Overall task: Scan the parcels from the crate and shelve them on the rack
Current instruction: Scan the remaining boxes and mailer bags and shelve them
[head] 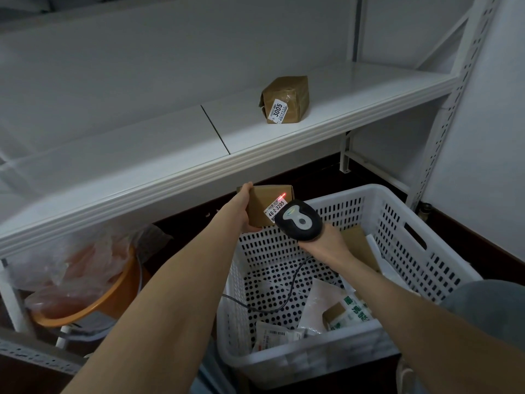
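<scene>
My left hand (244, 207) grips a small brown cardboard parcel (262, 201) with a white label reading 46-2-3205, held above the far rim of the white perforated crate (426, 245). My right hand (321, 243) holds a black corded barcode scanner (299, 218) just right of the parcel; a red laser spot shows on the parcel's label corner. Several parcels and padded bags (321, 311) lie in the crate. A brown taped parcel (285, 99) labelled 3005 stands on the white rack shelf (142, 155).
An orange tub (93, 297) with crumpled plastic wrap sits under the shelf at the left. The rack's perforated upright (451, 109) rises at the right. The scanner cable (278, 302) trails down into the crate.
</scene>
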### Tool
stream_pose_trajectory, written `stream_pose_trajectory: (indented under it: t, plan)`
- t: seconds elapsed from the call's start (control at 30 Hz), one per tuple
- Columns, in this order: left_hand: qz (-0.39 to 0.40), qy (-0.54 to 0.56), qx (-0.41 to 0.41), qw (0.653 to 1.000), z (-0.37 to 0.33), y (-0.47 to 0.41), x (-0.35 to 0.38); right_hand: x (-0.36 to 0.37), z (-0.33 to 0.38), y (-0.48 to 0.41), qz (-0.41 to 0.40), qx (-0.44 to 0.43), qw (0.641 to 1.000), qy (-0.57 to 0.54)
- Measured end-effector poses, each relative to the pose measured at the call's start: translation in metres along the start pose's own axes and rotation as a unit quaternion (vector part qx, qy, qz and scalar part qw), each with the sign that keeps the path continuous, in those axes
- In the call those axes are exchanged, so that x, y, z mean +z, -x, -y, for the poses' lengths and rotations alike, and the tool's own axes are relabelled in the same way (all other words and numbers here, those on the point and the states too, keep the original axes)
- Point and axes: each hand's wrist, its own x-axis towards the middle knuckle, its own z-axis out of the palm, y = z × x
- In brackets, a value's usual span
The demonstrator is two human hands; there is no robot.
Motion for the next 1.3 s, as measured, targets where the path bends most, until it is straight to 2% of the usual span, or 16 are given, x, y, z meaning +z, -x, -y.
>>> stream_pose_trajectory:
  t: [0.37,0.8,1.1,1.3]
  plan:
    - [-0.004,-0.007,-0.007,1.0,-0.004,-0.0014,0.0014,0.0041,-0.0011,-0.0004,-0.013,-0.004,1.0,0.003]
    - [-0.008,-0.02,-0.007,1.0,-0.0042,-0.0067,0.003,0.0041,-0.0045,0.0017,-0.014,-0.001,0.998,-0.062]
    - [-0.015,-0.011,-0.007,1.0,-0.0058,-0.0064,0.0034,0.0046,0.0005,0.0021,-0.004,-0.004,1.0,-0.023]
    - [-0.011,-0.019,-0.008,1.0,-0.0071,-0.0086,0.0032,0.0048,0.0032,0.0024,0.001,-0.002,0.999,-0.043]
